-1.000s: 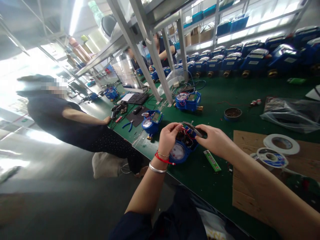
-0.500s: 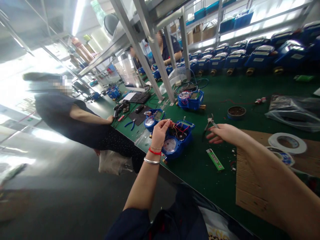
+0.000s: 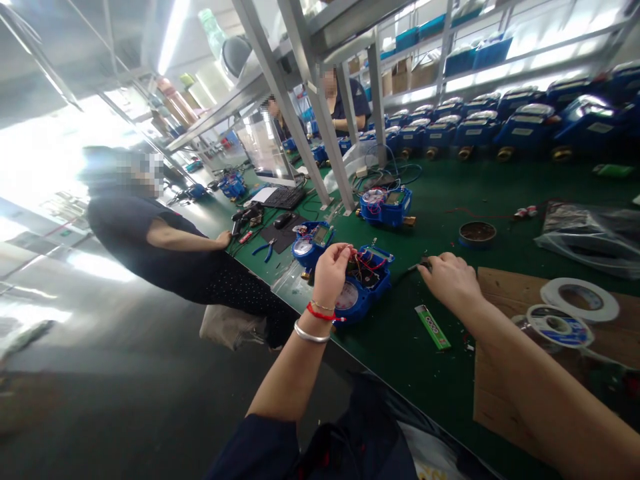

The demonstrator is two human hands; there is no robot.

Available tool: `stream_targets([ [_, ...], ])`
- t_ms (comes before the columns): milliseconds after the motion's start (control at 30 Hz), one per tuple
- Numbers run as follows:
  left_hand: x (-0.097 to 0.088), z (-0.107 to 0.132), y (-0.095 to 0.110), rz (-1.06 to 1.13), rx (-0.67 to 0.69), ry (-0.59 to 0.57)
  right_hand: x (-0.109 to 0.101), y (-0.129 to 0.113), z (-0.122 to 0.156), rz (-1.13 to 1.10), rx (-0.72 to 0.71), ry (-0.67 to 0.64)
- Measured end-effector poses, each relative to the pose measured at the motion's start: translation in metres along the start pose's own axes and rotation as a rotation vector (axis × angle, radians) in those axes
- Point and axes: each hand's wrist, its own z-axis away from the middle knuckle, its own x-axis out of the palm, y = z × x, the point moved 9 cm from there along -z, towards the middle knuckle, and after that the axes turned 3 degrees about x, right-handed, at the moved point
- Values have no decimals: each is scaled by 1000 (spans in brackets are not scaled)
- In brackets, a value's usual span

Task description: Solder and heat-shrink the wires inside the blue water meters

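Note:
My left hand point(image 3: 332, 270) is closed in a pinch on thin wires point(image 3: 354, 252) rising from an open blue water meter point(image 3: 367, 293). That meter lies near the bench edge, with its round dial partly behind my hand and red and yellow wires in its housing. To the right of it, my right hand point(image 3: 453, 283) is palm down and closed around pliers point(image 3: 413, 268). Their narrow end points left towards the meter, and my fingers hide most of the tool. Below my right hand lies a green packet point(image 3: 433, 328).
Two more open meters point(image 3: 311, 245) point(image 3: 386, 207) stand behind. Blue-handled pliers point(image 3: 264, 249), a keyboard point(image 3: 284, 197) and a round tin point(image 3: 477, 233) are on the bench. Tape point(image 3: 580, 299) and a wire spool point(image 3: 559, 327) rest on cardboard point(image 3: 493, 393). A co-worker point(image 3: 165, 247) stands left.
My right hand has turned palm down and closed on the pliers, whose end has swung from pointing up to pointing left. My left hand keeps its pinch on the wires.

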Motion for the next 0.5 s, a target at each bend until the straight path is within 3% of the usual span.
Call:
stream_targets([
  [233,8,10,-2,69,-25,38,24,-27,19,122,-11,64],
  [400,8,8,-8,139,-49,36,37,-21,9,124,-73,11],
  [500,9,6,-10,165,-68,15,35,-10,0,141,-45,19],
])
